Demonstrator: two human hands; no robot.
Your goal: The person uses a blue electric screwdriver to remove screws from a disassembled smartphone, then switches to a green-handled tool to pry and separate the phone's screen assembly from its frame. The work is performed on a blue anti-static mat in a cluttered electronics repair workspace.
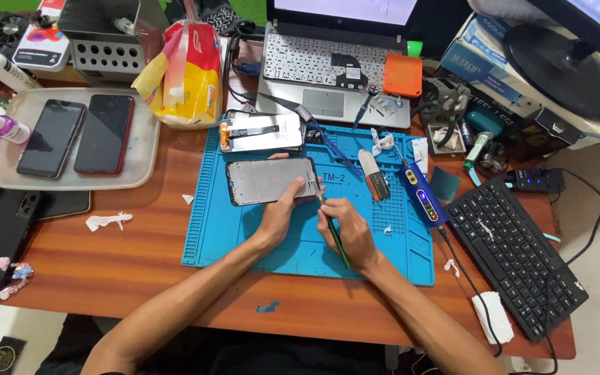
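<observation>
Head view: yellow-red packet (187, 76) behind mat (244, 236).

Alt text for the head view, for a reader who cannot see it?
Left hand steadies a phone frame on a blue mat while the right hand works a thin green tool at its edge. Around them: a tray holding two phones, a laptop and a keyboard.

Grey phone frame (271, 180) with dark rim, lying flat near the blue mat's top left corner, tilted slightly. Thin green-handled tool (334, 235) angled up, tip at the frame's right edge.
</observation>
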